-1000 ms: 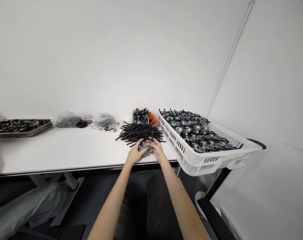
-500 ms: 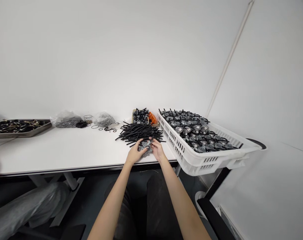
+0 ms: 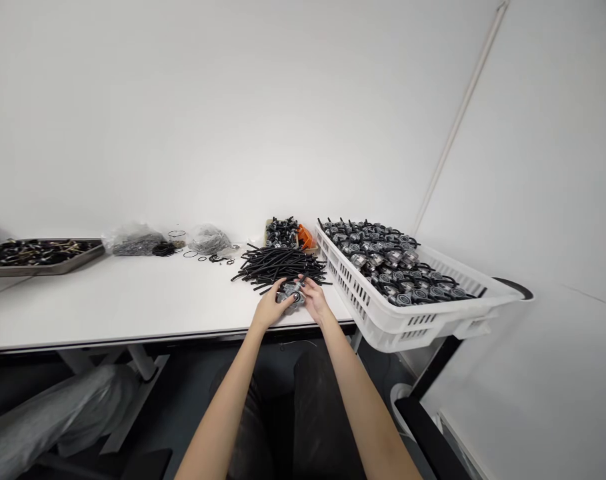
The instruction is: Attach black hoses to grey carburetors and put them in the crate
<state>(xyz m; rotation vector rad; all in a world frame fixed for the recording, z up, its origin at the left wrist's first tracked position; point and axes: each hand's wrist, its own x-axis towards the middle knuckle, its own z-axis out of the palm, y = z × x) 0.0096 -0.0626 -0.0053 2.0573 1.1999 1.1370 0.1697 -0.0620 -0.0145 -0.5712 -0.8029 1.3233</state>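
Observation:
Just above the table's front edge, my left hand [image 3: 269, 308] is closed round a small grey metal housing [image 3: 289, 291] with a dark round port on its near side. My right hand [image 3: 315, 301] is closed at the housing's right side, its fingertips pinching a short black tube piece [image 3: 303, 278] against the top. Whether that piece is joined to the housing I cannot tell, as the fingers partly cover it. Directly behind both hands lies a loose heap of black rubber hoses [image 3: 277, 263].
To the right stands a white slotted crate [image 3: 353, 300] holding rows of grey housings with black hoses. Behind the heap are a box of black fittings [image 3: 281, 232] and an orange container [image 3: 305, 237]. Plastic bags [image 3: 209, 238], rings and a metal tray [image 3: 57, 268] lie leftward.
My hands and the housing stay almost in place; the black piece in my right fingers looks slightly more raised. Another person's hand at the left edge has mostly moved out of view.

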